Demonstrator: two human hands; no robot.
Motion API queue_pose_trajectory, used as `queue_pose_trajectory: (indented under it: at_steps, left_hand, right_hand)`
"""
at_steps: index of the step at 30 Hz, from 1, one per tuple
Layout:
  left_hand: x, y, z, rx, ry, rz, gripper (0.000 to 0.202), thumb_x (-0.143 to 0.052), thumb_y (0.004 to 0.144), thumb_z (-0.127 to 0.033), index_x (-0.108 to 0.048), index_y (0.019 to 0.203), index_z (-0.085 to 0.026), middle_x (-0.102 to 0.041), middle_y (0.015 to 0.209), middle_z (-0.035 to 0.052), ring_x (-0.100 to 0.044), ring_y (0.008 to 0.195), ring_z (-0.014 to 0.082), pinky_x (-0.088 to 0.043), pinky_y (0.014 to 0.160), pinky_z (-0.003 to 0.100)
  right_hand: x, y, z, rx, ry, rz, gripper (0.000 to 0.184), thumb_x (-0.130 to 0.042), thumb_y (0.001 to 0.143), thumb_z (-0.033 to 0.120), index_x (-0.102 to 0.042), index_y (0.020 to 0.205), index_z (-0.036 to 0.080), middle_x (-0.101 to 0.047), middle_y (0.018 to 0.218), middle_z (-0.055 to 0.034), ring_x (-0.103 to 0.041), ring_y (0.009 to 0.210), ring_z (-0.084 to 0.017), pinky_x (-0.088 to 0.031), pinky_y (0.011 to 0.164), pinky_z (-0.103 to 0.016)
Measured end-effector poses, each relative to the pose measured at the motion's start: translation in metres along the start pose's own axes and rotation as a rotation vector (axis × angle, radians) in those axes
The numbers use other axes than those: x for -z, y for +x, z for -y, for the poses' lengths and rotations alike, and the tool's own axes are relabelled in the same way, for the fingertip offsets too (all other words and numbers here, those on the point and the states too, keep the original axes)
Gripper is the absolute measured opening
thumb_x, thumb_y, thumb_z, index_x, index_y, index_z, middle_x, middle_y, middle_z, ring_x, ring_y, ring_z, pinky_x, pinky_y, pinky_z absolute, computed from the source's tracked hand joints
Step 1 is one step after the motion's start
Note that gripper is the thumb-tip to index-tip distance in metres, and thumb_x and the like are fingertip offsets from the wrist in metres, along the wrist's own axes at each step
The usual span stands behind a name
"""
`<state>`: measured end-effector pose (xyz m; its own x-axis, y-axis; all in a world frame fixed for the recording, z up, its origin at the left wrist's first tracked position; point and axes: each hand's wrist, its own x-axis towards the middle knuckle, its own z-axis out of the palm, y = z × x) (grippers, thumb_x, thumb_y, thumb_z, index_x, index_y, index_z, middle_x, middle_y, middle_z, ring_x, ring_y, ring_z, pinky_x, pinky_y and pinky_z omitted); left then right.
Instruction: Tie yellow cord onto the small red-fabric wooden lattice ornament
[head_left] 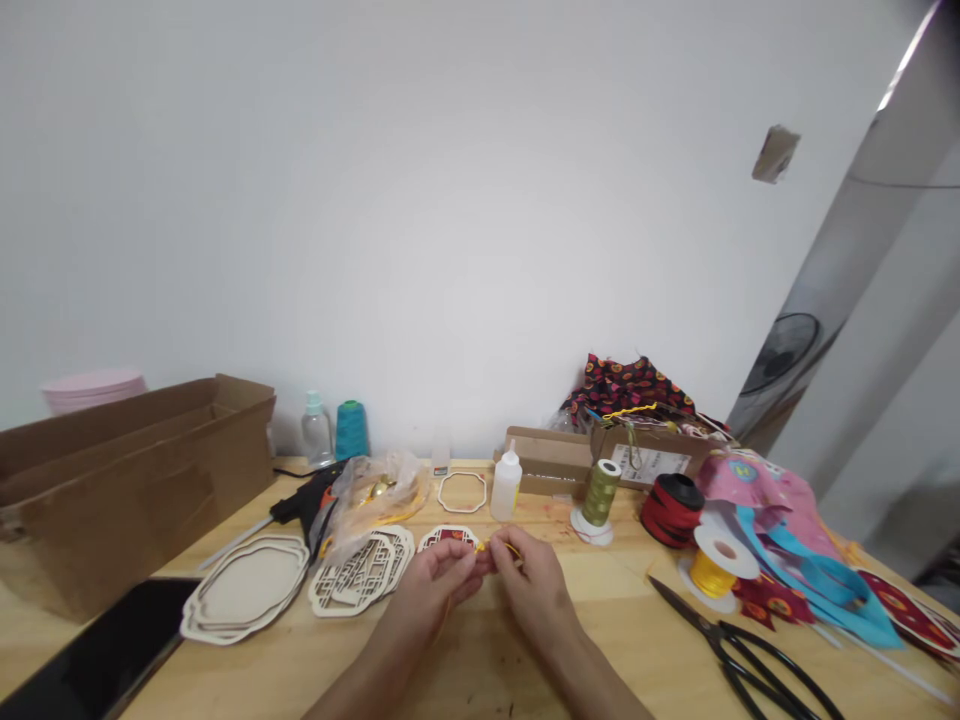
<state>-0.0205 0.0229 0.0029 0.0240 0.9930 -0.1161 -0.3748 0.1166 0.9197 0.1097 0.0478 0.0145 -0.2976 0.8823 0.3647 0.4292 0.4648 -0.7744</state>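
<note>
My left hand [441, 592] and my right hand [534, 582] meet over the middle of the wooden table, fingertips almost touching. Between them is a thin yellow cord [482, 546], pinched in the closed fingers of both hands; its exact shape is partly hidden. Just behind my left hand lies a pale lattice piece with red fabric [459, 535], partly covered by the fingers. To the left are several pale openwork lattice pieces [352, 585] in an overlapping pile. A white squeeze bottle [507, 487] stands upright beyond my right hand.
At left are a long cardboard box [150, 490], a black phone-like slab [97, 650], stacked pale plaques [251, 585], a glue gun [304, 505] and a plastic bag [375, 490]. At right lie black scissors [720, 635], a yellow cord spool [712, 565], green thread [601, 494] and red cord [670, 512].
</note>
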Motion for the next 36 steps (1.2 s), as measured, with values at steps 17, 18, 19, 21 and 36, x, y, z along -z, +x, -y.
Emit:
queue_pose_trajectory:
  at_steps: [17, 18, 19, 21, 36]
  left_hand:
    - [0.005, -0.007, -0.014, -0.303, 0.556, -0.101, 0.021, -0.056, 0.066, -0.03, -0.068, 0.079, -0.02, -0.069, 0.073, 0.0014, -0.058, 0.071, 0.0192, -0.042, 0.065, 0.024]
    - [0.004, -0.008, -0.015, -0.315, 0.586, -0.094, 0.02, -0.055, 0.066, -0.029, -0.069, 0.079, -0.021, -0.069, 0.073, 0.0007, -0.057, 0.072, 0.0194, -0.041, 0.067, 0.025]
    - [0.004, -0.008, -0.015, -0.324, 0.615, -0.084, 0.02, -0.054, 0.067, -0.029, -0.069, 0.078, -0.021, -0.07, 0.071, 0.0001, -0.057, 0.071, 0.0194, -0.041, 0.067, 0.025]
    - [0.003, -0.009, -0.015, -0.33, 0.663, -0.054, 0.02, -0.053, 0.068, -0.029, -0.07, 0.074, -0.021, -0.069, 0.067, -0.0006, -0.057, 0.067, 0.019, -0.04, 0.065, 0.024]
    - [-0.005, -0.01, -0.016, -0.301, 0.657, -0.007, 0.024, -0.05, 0.069, -0.03, -0.07, 0.073, -0.017, -0.066, 0.061, -0.0002, -0.054, 0.058, 0.0159, -0.04, 0.055, 0.021]
  right_hand:
    - [-0.011, 0.003, -0.003, -0.291, 0.689, 0.164, 0.023, -0.045, 0.071, 0.033, -0.053, 0.063, 0.012, -0.048, 0.048, 0.0026, -0.032, 0.032, -0.005, -0.026, 0.033, -0.017]
    - [-0.011, 0.003, -0.003, -0.303, 0.735, 0.178, 0.024, -0.045, 0.071, 0.033, -0.054, 0.064, 0.012, -0.049, 0.049, 0.0017, -0.034, 0.033, -0.005, -0.027, 0.033, -0.017]
    - [-0.011, 0.003, -0.003, -0.318, 0.789, 0.191, 0.024, -0.046, 0.071, 0.033, -0.055, 0.065, 0.012, -0.051, 0.051, 0.0007, -0.036, 0.034, -0.005, -0.028, 0.034, -0.017]
    - [-0.01, 0.002, -0.003, -0.365, 0.894, 0.203, 0.024, -0.05, 0.069, 0.033, -0.057, 0.065, 0.011, -0.053, 0.052, -0.0001, -0.037, 0.034, -0.005, -0.028, 0.034, -0.017]
    - [-0.005, 0.005, -0.006, -0.492, 0.989, 0.206, 0.019, -0.055, 0.065, 0.03, -0.056, 0.066, 0.011, -0.042, 0.045, 0.0063, -0.016, 0.032, 0.0, -0.004, 0.033, -0.017]
